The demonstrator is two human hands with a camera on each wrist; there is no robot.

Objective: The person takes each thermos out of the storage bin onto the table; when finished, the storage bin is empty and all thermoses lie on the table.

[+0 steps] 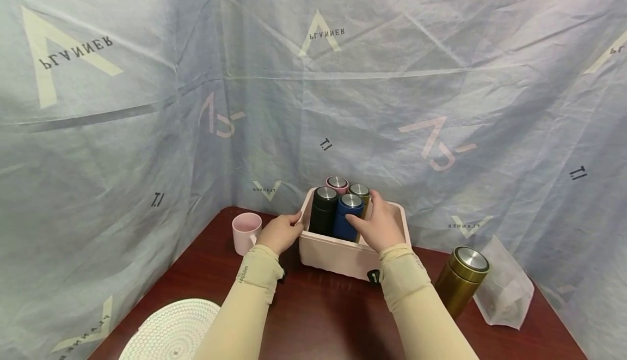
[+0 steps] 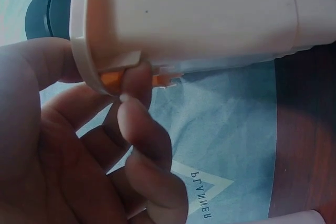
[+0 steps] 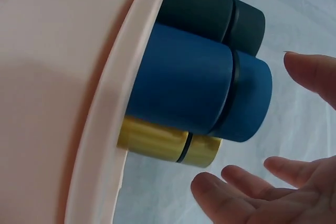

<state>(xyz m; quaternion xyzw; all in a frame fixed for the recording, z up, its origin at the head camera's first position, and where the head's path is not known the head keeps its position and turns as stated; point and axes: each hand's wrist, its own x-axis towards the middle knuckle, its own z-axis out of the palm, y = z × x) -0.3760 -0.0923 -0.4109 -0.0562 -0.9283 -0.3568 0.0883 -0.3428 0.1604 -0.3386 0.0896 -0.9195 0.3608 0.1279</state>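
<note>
A pale pink storage bin (image 1: 338, 256) holds several upright thermos flasks: a black one (image 1: 324, 213), a blue one (image 1: 348, 219), a pink one (image 1: 337, 184) and a gold one (image 1: 360, 191). With thumb and curled fingers, my left hand (image 1: 280, 233) grips the bin's left rim; an orange piece (image 2: 111, 81) shows under that rim in the left wrist view. My right hand (image 1: 383, 224) is over the bin's right part, beside the blue and gold flasks. Its fingers (image 3: 247, 182) are spread and apart from the flasks in the right wrist view, holding nothing.
A pink mug (image 1: 246, 233) stands left of the bin. At the front left lies a round woven mat (image 1: 171, 333). Another gold thermos flask (image 1: 460, 281) stands right of my right forearm, with a translucent white bag (image 1: 504, 289) beside it. Printed cloth curtains (image 1: 372, 104) surround the dark red table (image 1: 313, 316).
</note>
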